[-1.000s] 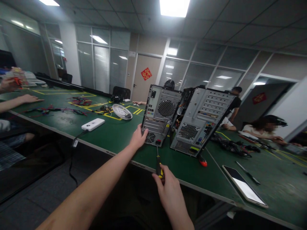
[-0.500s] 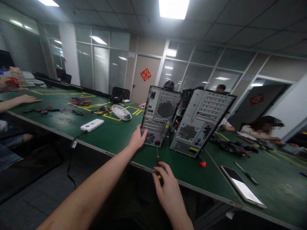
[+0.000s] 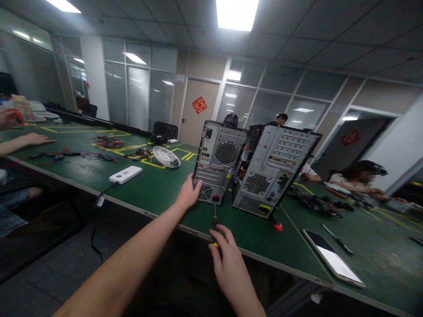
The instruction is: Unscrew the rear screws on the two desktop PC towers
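Observation:
The smaller computer tower (image 3: 216, 154) stands upright with its back panel toward me. At its lower left edge, my left hand (image 3: 189, 193) grips the case, thumb in front and the other fingers partly hidden. My right hand (image 3: 228, 259) is closed on the black and yellow handle of a screwdriver (image 3: 215, 223). The screwdriver's shaft points up to the bottom of the back panel, near the power socket; whether the tip sits in a screw cannot be made out. Close by on the right, a second computer tower (image 3: 264, 176) stands tilted in view.
A red-tipped tool (image 3: 276, 224) lies beside the second tower. On the green table (image 3: 158, 193) are a white power bank (image 3: 126, 175) with a cable, a round white dish (image 3: 166, 157), a phone (image 3: 333, 259) and a knife-like tool (image 3: 337, 240). Other people sit left and right.
My right hand and the screwdriver have shifted very slightly, with the fingers closer around the handle. The view has tilted a little; my left hand keeps its place on the tower.

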A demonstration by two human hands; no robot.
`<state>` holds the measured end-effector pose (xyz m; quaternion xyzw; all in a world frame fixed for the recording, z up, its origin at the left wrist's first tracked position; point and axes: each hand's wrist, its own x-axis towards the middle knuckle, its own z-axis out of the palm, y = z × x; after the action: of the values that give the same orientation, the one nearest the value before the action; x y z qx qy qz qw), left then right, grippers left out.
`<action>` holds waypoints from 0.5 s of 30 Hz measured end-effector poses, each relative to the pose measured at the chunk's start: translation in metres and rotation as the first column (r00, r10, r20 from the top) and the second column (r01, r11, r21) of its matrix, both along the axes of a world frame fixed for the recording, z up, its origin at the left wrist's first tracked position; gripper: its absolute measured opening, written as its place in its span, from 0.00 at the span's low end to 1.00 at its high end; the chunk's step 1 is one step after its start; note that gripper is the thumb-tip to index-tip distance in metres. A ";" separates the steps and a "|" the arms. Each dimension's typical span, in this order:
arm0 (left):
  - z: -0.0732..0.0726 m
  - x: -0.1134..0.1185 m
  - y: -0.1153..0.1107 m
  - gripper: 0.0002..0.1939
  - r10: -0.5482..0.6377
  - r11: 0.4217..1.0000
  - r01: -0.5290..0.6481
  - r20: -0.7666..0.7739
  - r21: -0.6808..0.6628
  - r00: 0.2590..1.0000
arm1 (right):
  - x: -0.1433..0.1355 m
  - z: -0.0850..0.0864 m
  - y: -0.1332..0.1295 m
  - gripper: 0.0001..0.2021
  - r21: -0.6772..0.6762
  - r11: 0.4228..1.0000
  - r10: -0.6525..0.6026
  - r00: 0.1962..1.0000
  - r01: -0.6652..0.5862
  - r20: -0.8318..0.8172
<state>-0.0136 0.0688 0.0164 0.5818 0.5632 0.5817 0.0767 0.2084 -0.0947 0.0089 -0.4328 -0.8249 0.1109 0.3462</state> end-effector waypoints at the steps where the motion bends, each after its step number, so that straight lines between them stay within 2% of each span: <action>1: 0.000 0.000 0.000 0.26 0.000 1.000 0.000 0.002 0.002 1.000 | 0.000 0.000 0.000 0.17 0.001 1.000 -0.002 1.000 0.002 0.001; 15: 0.000 0.000 0.001 0.27 -0.010 1.000 0.010 0.020 -0.018 1.000 | 0.002 -0.003 0.003 0.16 0.071 0.997 -0.021 0.999 0.023 -0.033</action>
<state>-0.0133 0.0695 0.0164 0.5780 0.5648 0.5820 0.0904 0.2105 -0.0914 0.0059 -0.4272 -0.8178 0.0846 0.3762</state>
